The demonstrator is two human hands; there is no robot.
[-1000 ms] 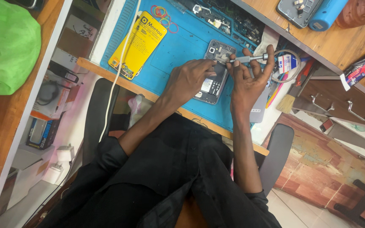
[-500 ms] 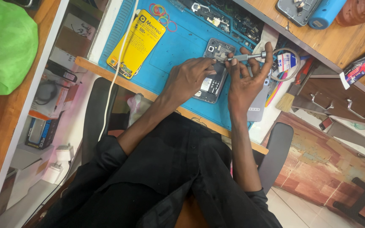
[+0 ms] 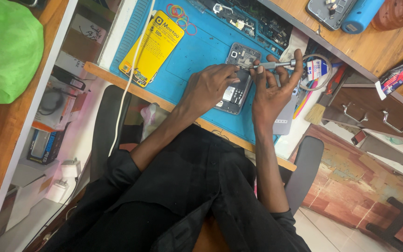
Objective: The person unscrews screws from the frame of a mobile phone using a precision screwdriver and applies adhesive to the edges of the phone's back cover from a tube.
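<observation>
An opened phone [image 3: 239, 70] with its back cover off lies on a blue work mat [image 3: 197, 51]. My left hand [image 3: 208, 86] rests on the phone's lower half and holds it down. My right hand [image 3: 271, 93] grips a slim metal screwdriver [image 3: 276, 65], held nearly level, with its tip at the phone's upper edge by my left fingertips. Both forearms reach out from black sleeves over my lap.
A yellow flat pack [image 3: 152, 46] and coloured rubber bands [image 3: 180, 14] lie on the mat, with loose phone parts [image 3: 253, 21] at its far edge. A white cable [image 3: 129, 79] runs down the left. A brush [image 3: 320, 105], tape roll [image 3: 316, 70], grey plate [image 3: 283, 121], drawers [image 3: 374, 116] and green bag [image 3: 5, 51] surround.
Both hands stay on the phone and screwdriver with only small shifts; the view has moved slightly.
</observation>
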